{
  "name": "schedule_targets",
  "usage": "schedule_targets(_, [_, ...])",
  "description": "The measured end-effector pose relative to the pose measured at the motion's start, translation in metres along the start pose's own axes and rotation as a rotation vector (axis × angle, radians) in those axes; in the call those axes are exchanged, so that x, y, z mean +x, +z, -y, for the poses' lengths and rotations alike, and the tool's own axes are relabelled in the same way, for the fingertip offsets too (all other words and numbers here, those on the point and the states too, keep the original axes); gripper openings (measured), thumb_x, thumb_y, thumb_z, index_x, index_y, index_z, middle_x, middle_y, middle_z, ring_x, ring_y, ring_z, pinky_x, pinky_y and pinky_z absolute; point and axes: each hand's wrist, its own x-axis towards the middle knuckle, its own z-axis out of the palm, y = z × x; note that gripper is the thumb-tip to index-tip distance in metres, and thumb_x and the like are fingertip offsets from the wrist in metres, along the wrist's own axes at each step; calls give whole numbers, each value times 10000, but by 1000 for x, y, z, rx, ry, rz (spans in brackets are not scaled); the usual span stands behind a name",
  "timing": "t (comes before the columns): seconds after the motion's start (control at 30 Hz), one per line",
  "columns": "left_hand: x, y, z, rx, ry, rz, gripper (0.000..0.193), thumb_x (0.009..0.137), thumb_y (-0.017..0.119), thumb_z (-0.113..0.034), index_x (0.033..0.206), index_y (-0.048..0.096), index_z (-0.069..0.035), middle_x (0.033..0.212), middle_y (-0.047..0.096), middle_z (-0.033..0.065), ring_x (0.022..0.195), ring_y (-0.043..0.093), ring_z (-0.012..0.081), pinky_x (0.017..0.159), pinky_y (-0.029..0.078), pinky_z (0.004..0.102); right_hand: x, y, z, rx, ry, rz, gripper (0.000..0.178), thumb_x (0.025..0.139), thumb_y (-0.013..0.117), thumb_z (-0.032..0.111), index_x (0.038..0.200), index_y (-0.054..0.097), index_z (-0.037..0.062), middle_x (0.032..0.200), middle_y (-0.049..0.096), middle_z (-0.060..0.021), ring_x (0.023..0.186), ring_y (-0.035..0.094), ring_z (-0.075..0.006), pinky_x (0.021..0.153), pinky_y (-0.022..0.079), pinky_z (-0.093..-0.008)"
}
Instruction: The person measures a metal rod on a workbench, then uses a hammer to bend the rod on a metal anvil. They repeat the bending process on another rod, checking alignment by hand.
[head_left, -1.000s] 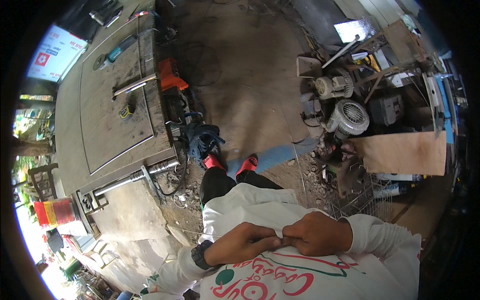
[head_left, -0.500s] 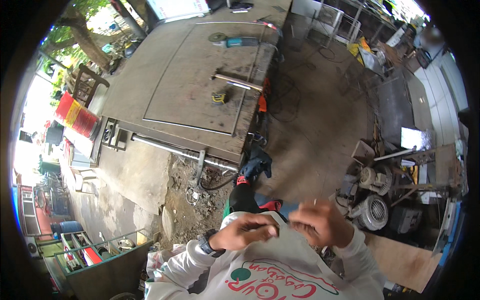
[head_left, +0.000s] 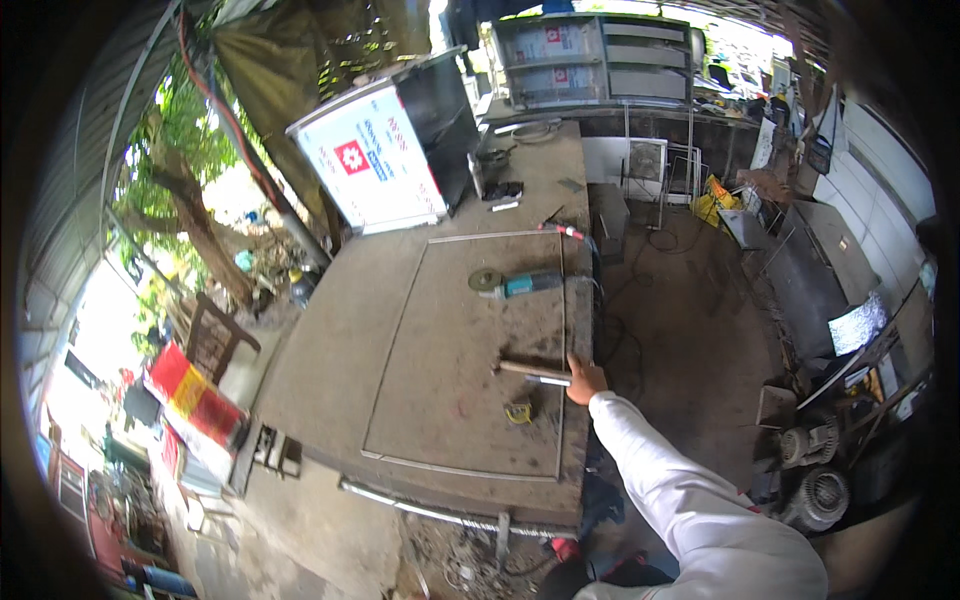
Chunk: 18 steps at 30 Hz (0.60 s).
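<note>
Grip by right hand (head_left: 586,382) met at handle end of hammer (head_left: 532,369); whether fingers are closed around it cannot be told. Hammer seen on table (head_left: 330,370), near right edge, between grinder (head_left: 520,285) and tape measure (head_left: 518,412). Long axis laid crosswise, head pointed left.

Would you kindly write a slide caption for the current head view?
Right hand at a hammer handle, near a tape measure and angle grinder.

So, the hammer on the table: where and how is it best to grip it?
Probably by the right end of its handle, coming from the right edge of the table: the hammer lies head to the left, its slim handle pointing toward the right hand.
</note>
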Motion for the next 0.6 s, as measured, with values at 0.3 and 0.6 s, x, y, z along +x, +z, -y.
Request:
schedule_targets(0.3, [5, -53, 8, -406, 140, -197, 145, 1036, 480, -170, 1026, 538, -38, 833, 518, 59, 772, 532, 174, 725, 453, 324, 15, 11, 34, -172, 30, 181, 369, 806, 646, 239, 1126, 622, 57, 1065, 663, -159, 965, 659, -351, 832, 511, -487])
schedule_targets(0.6, [21, 18, 15, -513, 3, 282, 169, 963, 627, -193, 962, 583, -29, 681, 499, 40, 587, 457, 144, 541, 386, 291, -160, -54, 12, 411, 219, -165, 553, 754, 733, 526, 906, 651, 1, 841, 688, -202, 779, 681, -371, 687, 520, -466])
